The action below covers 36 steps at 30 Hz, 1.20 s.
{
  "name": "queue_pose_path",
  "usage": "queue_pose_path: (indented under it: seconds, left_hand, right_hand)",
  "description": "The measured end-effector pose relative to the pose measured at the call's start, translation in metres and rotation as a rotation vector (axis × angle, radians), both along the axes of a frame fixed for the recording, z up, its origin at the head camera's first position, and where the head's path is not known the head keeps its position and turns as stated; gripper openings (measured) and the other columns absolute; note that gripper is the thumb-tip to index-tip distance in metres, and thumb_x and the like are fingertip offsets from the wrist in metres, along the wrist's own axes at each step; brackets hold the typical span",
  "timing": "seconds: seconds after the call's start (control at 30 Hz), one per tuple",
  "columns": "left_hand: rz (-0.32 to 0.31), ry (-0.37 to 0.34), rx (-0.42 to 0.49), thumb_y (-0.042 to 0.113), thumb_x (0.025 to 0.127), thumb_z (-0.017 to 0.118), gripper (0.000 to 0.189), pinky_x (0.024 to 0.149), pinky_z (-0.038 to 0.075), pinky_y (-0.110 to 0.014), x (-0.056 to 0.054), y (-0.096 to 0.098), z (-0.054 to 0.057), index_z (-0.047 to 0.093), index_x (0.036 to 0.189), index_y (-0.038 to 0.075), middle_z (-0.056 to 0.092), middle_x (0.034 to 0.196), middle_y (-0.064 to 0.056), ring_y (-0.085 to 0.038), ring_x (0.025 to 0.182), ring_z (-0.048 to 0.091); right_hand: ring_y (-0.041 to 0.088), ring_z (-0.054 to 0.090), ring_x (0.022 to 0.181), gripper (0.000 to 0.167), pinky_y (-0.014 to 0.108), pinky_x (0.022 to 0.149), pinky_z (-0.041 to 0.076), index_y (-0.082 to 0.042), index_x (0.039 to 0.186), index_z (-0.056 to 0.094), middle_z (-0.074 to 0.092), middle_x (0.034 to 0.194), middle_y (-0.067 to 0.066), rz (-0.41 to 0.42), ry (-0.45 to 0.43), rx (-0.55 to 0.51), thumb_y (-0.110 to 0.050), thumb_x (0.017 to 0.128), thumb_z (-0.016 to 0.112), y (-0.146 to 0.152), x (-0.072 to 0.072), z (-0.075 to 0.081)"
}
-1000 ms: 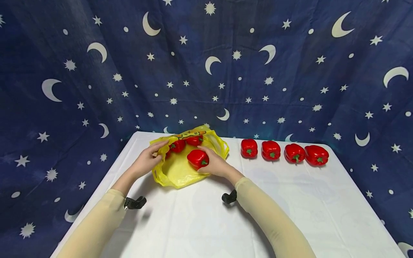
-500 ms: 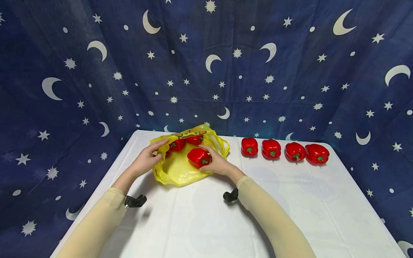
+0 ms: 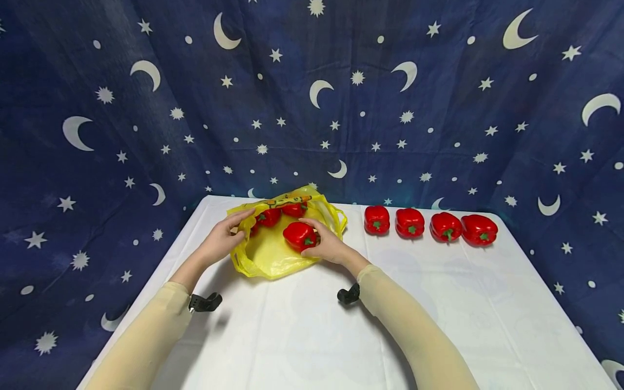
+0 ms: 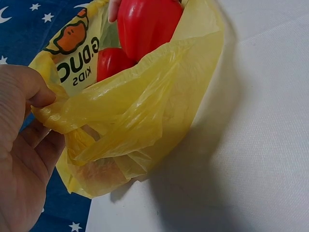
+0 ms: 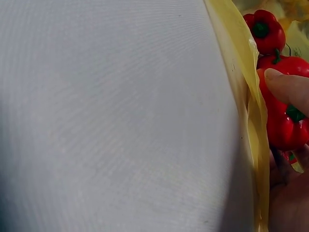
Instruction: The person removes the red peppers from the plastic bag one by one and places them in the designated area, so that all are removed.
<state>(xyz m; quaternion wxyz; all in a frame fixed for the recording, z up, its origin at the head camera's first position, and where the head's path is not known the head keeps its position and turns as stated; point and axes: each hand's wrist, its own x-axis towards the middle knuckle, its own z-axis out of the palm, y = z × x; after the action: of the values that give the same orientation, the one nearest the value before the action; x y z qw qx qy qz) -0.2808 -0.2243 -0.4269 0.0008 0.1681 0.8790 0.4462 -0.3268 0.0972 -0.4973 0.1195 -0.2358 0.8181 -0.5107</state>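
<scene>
A yellow plastic bag (image 3: 273, 260) with printed lettering lies on its side, mouth facing me. My left hand (image 3: 219, 244) pinches its left rim between thumb and fingers, as the left wrist view shows close up. At the mouth's right side, my right hand (image 3: 330, 246) holds a glossy red bell pepper (image 3: 296, 235) with a green stem. In the right wrist view its thumb (image 5: 289, 89) lies on the pepper and the other fingers are on the far side. Deeper in the bag are more red bell peppers (image 3: 269, 218), partly hidden by the bag and my left fingers.
Several red bell peppers (image 3: 409, 223) stand in a row at the back right of the white-covered table (image 3: 302, 336). A dark blue curtain (image 3: 312, 130) with moons and stars hangs behind and at both sides. Each wrist wears a black strap camera (image 3: 205, 302).
My right hand has shifted slightly to the right around the bell pepper, showing a small dark gap by its palm. The left hand keeps its place on the bag.
</scene>
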Motion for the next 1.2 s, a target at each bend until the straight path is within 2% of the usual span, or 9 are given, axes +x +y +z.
queue_pose_path:
  seconds: [0.3,0.63,0.93,1.2]
  left_hand:
    - [0.001,-0.001,-0.004,-0.001,0.097,0.052,0.061,0.104,0.044,-0.053,0.0,0.002,0.0,0.047,0.156,0.016,0.042,0.159,-0.009,-0.033,0.136,0.046]
    - [0.001,-0.002,-0.008,0.0,0.097,0.053,0.062,0.105,0.043,-0.055,0.001,0.002,0.0,0.046,0.156,0.016,0.042,0.159,-0.01,-0.034,0.139,0.044]
    - [-0.007,0.001,-0.009,0.001,0.098,0.053,0.061,0.108,0.041,-0.057,0.0,-0.002,-0.001,0.046,0.156,0.017,0.041,0.159,-0.009,-0.035,0.141,0.042]
    - [-0.013,0.017,-0.008,0.0,0.097,0.053,0.061,0.105,0.044,-0.055,0.0,-0.002,-0.001,0.046,0.156,0.015,0.042,0.159,-0.011,-0.034,0.138,0.044]
  right_hand:
    - [0.026,0.041,0.14,0.086,0.047,0.112,0.04,-0.035,0.152,0.042,0.042,0.152,0.001,-0.042,0.017,0.03,-0.02,0.081,0.088,-0.003,0.002,0.002]
    - [0.03,0.051,0.13,0.084,0.043,0.103,0.048,-0.034,0.15,0.043,0.049,0.146,0.005,-0.079,-0.029,-0.031,-0.02,0.081,0.087,0.003,0.01,0.011]
    - [0.033,0.05,0.128,0.084,0.046,0.099,0.052,-0.031,0.15,0.043,0.049,0.146,0.006,-0.124,-0.008,-0.073,-0.02,0.08,0.089,0.028,0.021,0.026]
    - [0.03,0.053,0.12,0.087,0.041,0.093,0.055,-0.028,0.148,0.043,0.05,0.142,0.006,-0.191,-0.004,-0.1,-0.019,0.077,0.091,0.064,0.036,0.028]
